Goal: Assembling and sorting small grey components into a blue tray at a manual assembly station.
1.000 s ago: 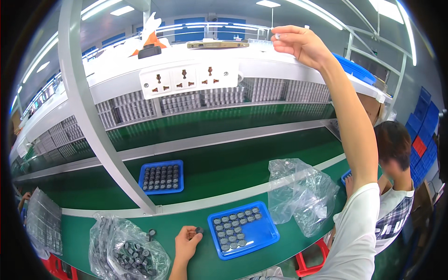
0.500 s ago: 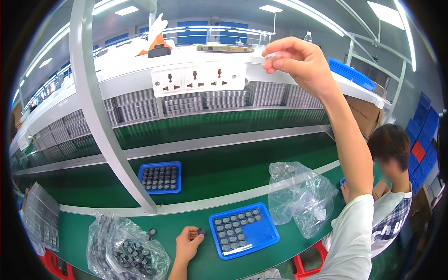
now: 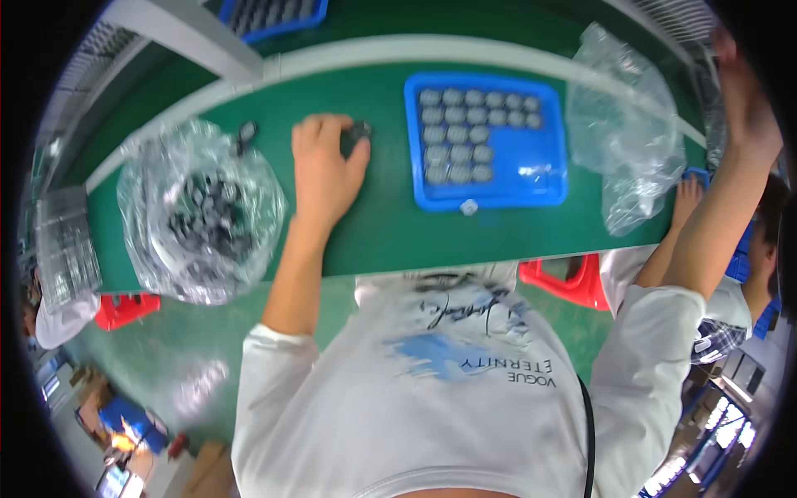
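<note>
My left hand [image 3: 322,170] rests on the green bench, its thumb and fingers closed round a small dark round part [image 3: 357,134]. To its right lies a blue tray [image 3: 490,203] with several rows of grey-black round parts [image 3: 457,137]; its front right area shows bare blue. A small whitish piece [image 3: 469,207] shows at the tray's front rim. Left of my hand sits a clear plastic bag [image 3: 154,241] full of loose dark parts [image 3: 212,216], one part [image 3: 247,131] being at its upper edge. My right hand [image 3: 743,95] is raised at the far right, blurred, its fingers unclear.
A crumpled clear bag [image 3: 627,133] lies right of the tray. Another filled blue tray [image 3: 274,25] stands beyond the white rail [image 3: 374,54]. A slanted metal post [image 3: 195,33] rises at the back left. At right, a co-worker's hand [image 3: 687,199] is near the bench; a red stool [image 3: 573,282] stands below.
The view has tipped down toward the bench and my shirt. My right hand, earlier pinching a small clear thing, now appears at the right rim. A whitish piece now shows at the tray's front rim.
</note>
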Motion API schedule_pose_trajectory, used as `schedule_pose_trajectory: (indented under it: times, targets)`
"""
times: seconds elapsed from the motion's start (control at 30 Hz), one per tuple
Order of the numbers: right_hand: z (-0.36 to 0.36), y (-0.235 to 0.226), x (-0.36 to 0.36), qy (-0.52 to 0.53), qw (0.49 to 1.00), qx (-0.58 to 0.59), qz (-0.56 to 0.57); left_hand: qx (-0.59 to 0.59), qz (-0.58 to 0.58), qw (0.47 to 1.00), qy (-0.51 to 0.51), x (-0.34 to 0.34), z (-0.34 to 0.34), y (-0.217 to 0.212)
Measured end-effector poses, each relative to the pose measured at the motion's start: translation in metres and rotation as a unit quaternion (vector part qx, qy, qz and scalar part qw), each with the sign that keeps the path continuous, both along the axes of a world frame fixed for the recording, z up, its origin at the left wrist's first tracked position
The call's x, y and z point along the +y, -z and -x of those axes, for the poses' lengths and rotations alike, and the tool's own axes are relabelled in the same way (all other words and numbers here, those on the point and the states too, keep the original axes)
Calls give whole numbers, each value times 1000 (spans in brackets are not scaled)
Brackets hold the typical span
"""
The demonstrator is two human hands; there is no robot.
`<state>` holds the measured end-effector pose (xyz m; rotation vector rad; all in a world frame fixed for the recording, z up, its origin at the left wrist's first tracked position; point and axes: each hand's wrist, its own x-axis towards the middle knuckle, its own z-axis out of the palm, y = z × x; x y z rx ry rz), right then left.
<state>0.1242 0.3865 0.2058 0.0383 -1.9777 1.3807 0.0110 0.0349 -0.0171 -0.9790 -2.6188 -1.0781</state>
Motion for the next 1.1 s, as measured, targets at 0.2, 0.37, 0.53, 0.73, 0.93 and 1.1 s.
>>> schedule_pose_trajectory:
  times: [0.2, 0.37, 0.53, 0.73, 0.93, 1.1]
  targets:
    - [-61, 137, -64, 61, 955, -291, -5, 22, 42, 999, -2, -9, -6, 21]
    - [-80, 168, -131, -156, 911, -336, -182, 12, 56, 998, -8, -17, 4, 24]
    - [-107, 198, -164, -114, 911, -345, -196, -31, 82, 996, -21, -9, 5, 13]
    - [-111, 224, -171, -36, 900, -355, -249, -63, 68, 995, -31, 10, -17, -21]
    - [-120, 233, -166, -14, 929, -339, -150, -53, 75, 995, -31, 5, -23, -24]
    - [-122, 225, -177, -7, 926, -328, -185, -40, 89, 995, -34, 4, -26, -22]
